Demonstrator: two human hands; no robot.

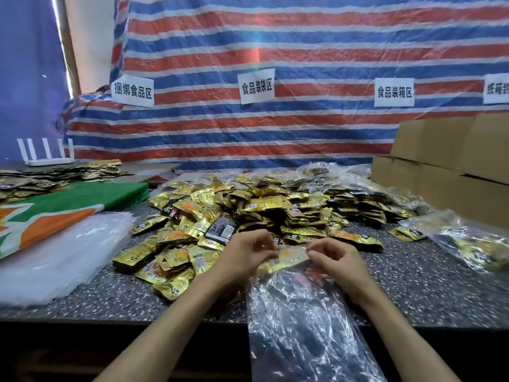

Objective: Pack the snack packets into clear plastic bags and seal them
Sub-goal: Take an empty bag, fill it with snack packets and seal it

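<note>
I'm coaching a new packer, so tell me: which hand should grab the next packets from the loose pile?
Left, probably. The left hand sits right against the loose pile; the right hand, also pinching the mouth of the clear bag, is farther away and could hold it open.

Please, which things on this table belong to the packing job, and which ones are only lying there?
Belong to the job: clear plastic bag, pinched at its mouth by the left hand and right hand; pile of snack packets; stack of empty clear bags; filled bag.
Just lying about: white router; cardboard boxes; green and orange fabric; paper signs.
</note>
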